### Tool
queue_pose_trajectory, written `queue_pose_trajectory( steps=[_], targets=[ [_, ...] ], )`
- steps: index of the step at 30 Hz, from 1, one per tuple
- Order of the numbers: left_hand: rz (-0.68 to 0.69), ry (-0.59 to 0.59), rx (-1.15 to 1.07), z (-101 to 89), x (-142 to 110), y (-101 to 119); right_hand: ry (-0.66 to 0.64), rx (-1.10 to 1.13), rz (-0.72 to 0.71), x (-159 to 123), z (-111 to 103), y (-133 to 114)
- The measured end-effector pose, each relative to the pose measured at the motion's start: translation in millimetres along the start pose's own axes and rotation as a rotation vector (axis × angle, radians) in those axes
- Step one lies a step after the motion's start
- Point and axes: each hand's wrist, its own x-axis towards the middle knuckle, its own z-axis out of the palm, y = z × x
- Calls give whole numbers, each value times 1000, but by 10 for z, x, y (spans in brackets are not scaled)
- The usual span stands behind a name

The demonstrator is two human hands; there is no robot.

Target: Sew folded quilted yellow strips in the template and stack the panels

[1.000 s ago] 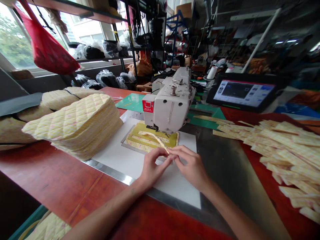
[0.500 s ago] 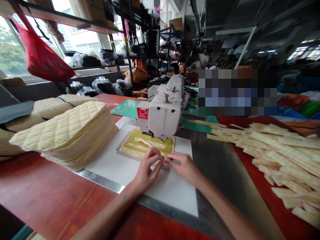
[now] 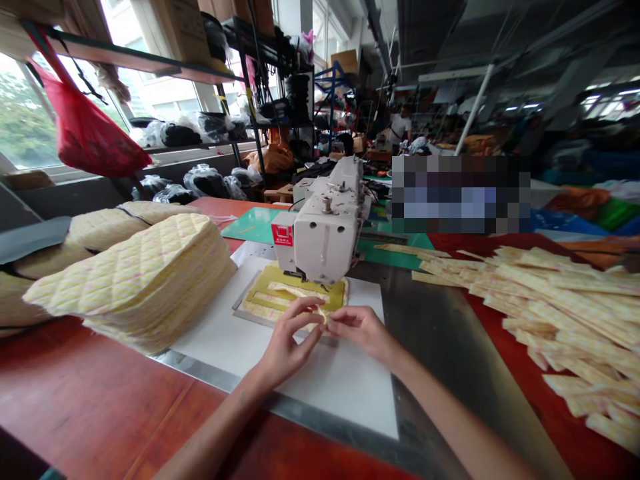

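In front of the sewing machine head (image 3: 323, 247), my left hand (image 3: 293, 337) and my right hand (image 3: 364, 330) meet fingertip to fingertip. Both pinch the end of a narrow pale-yellow fabric strip (image 3: 326, 316); my fingers hide part of it. Just beyond my fingers, under the machine head, is a flat olive-yellow template (image 3: 275, 273) with long slots. Patterned yellow fabric shows through the slots and along its edge, and a loose strip (image 3: 287, 289) lies over one slot. A white sheet (image 3: 350, 393) is beneath it all.
Left of the machine rises a thick stack of quilted yellow fabric pieces (image 3: 145, 267). Many loose fabric strips (image 3: 555, 300) are heaped on the red table (image 3: 100, 387) at right. A red bag (image 3: 93, 127) hangs by the window. A person (image 3: 401, 125) is in the background.
My fingers have shifted slightly on the strip's end, and my left fingers look a little more spread. The view has tilted slightly; the template stays under the machine head.
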Motion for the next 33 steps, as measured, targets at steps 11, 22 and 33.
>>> queue_pose_trajectory(
  steps=[11, 22, 33],
  targets=[
    [2, 41, 138, 9, 12, -65, 231, -250, -227, -17, 85, 42],
    [-164, 42, -119, 4, 42, -127, 240, -64, -228, 55, 190, 81],
    [-231, 64, -242, -7, 30, -183, 226, -21, -274, 66, 236, 42]
  ],
)
